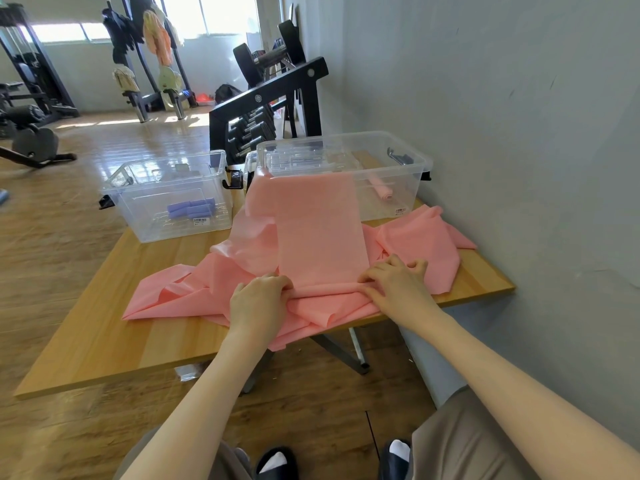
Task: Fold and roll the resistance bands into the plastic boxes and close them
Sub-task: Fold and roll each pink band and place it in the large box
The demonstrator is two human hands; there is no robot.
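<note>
A long pink resistance band (320,230) lies flat down the middle of the wooden table (86,348), its far end draped over the rim of the right clear plastic box (412,164). My left hand (258,301) and my right hand (398,285) pinch the band's near end, which is curled into a thin roll between them. More pink bands (180,299) lie crumpled underneath and to both sides. A rolled pink band (382,190) rests inside the right box. The left clear box (166,199) holds rolled purple bands (190,209). Both boxes stand without lids.
A grey wall runs along the table's right side. Behind the boxes stands a black dumbbell rack (266,109). Gym machines and hanging clothes fill the far room. One pink band hangs over the table's front edge near my legs.
</note>
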